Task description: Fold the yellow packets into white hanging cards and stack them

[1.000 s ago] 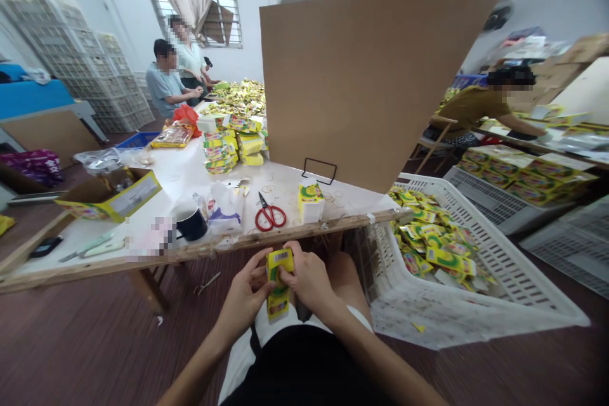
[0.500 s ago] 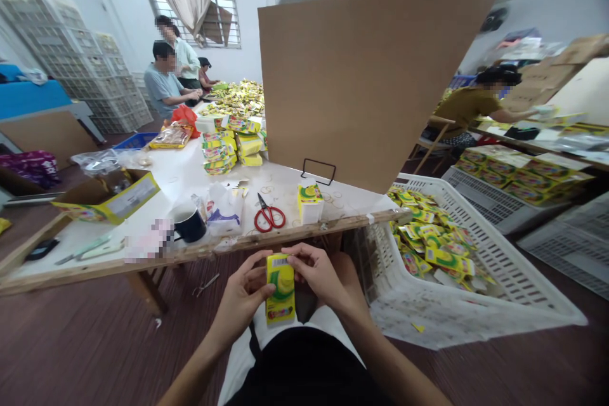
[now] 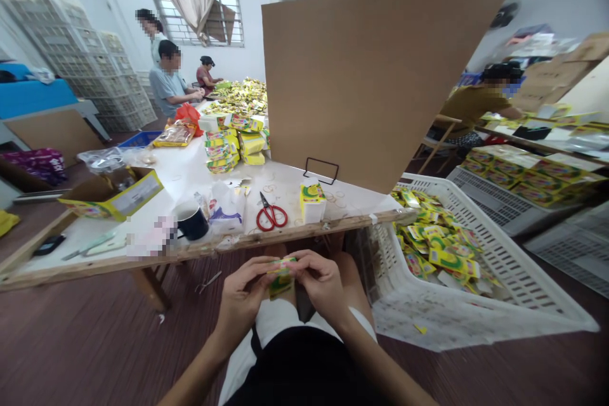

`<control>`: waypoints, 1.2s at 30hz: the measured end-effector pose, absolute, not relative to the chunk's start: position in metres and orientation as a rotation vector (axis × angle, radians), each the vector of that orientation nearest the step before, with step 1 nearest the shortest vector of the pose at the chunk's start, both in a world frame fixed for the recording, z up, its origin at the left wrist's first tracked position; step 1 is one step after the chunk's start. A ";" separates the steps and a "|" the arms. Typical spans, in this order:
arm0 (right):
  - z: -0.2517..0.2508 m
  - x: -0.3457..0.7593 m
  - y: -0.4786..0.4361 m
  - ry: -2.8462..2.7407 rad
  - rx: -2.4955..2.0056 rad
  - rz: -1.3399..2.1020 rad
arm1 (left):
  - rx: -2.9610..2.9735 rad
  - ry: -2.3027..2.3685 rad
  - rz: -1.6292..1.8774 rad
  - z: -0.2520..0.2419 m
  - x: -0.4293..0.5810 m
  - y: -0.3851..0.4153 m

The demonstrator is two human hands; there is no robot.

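Note:
Above my lap, both hands grip a small yellow and green printed carton (image 3: 280, 287), seen end-on and partly covered by fingers. My left hand (image 3: 243, 287) closes on its left side, thumb in front. At the upper right edge, my right hand (image 3: 320, 280) pinches it with thumb and fingers. On the table just beyond stands a stack of cards or flat cartons (image 3: 313, 203) with a yellow top and white sides. Red-handled scissors (image 3: 271, 213) lie to its left. Whether the held carton is open at its end, I cannot tell.
A white plastic crate (image 3: 476, 311) full of yellow cartons stands at my right. The table (image 3: 280, 231) bears a dark mug (image 3: 191, 222), an open yellow box (image 3: 137, 196) and stacked cartons (image 3: 221, 151). A large cardboard sheet (image 3: 371, 82) rises behind. Several people work farther off.
The carton has tipped from showing its broad face upright to a foreshortened view, and my hands have come closer together around its top. A standing person at the back has moved left.

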State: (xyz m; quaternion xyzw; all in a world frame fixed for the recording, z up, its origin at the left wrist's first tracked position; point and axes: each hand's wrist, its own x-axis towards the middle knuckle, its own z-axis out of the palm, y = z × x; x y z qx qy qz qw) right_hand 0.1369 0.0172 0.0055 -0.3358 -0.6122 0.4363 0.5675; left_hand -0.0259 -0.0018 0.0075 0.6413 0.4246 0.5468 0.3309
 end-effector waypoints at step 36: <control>0.020 0.119 0.024 -1.935 -0.750 0.154 | 0.466 0.646 1.149 -0.009 -0.023 0.018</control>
